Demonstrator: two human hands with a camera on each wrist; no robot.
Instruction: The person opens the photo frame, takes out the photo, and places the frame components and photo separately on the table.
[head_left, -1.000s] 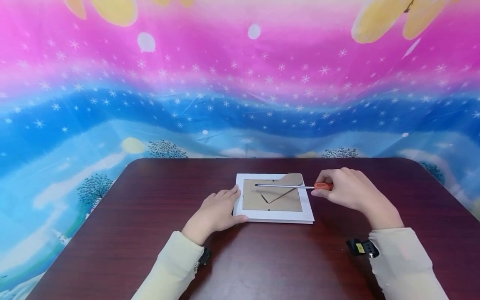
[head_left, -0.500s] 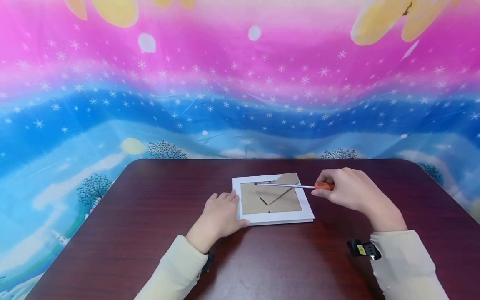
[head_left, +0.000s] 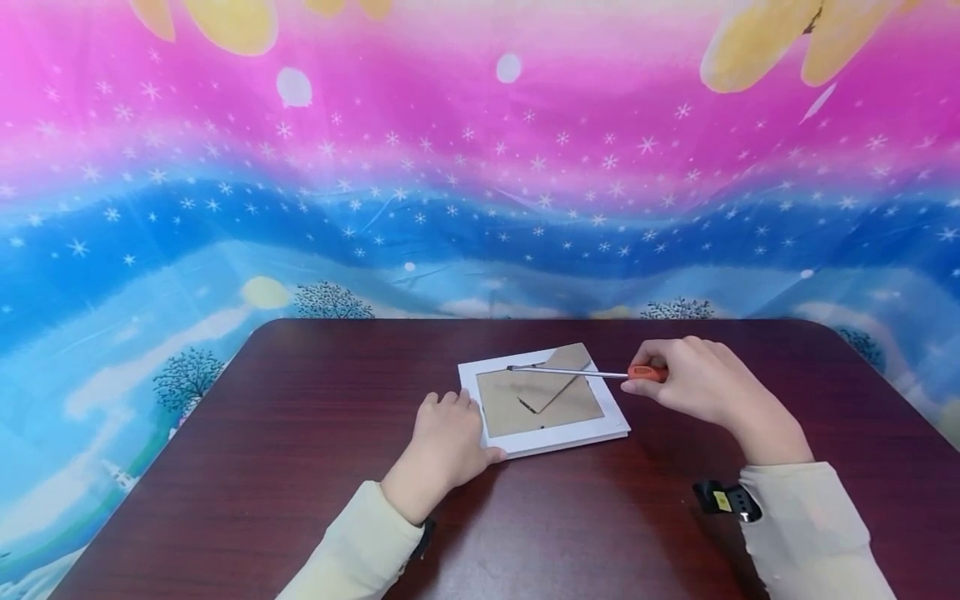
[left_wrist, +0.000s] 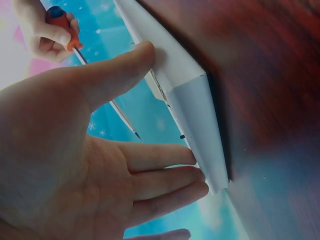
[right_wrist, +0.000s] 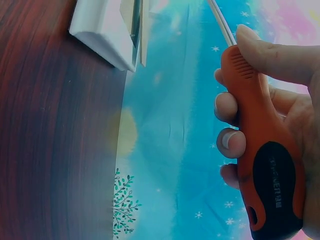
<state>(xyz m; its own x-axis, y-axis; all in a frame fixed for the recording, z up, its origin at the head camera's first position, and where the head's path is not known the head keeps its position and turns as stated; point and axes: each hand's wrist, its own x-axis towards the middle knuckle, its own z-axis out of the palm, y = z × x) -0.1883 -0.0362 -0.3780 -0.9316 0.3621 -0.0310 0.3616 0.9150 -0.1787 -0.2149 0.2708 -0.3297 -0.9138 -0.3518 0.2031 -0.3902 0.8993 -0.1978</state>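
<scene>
- Probably light, stiff and slick, the white frame (head_left: 558, 434) lies back-up on the desk (head_left: 360, 392); its edges suit holding.
- Left grip (head_left: 450, 433): fingers straight, touching the edge, clasping nothing.
- Right grip (head_left: 688, 379): curled round the screwdriver's (right_wrist: 270, 125) rigid handle, likely its surest hold.

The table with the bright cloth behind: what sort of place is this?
Perhaps a makeshift workspace, probably indoors: a dark table, a snowflake-printed cloth like a backdrop behind it, and a screwdriver held over a white frame.
</scene>
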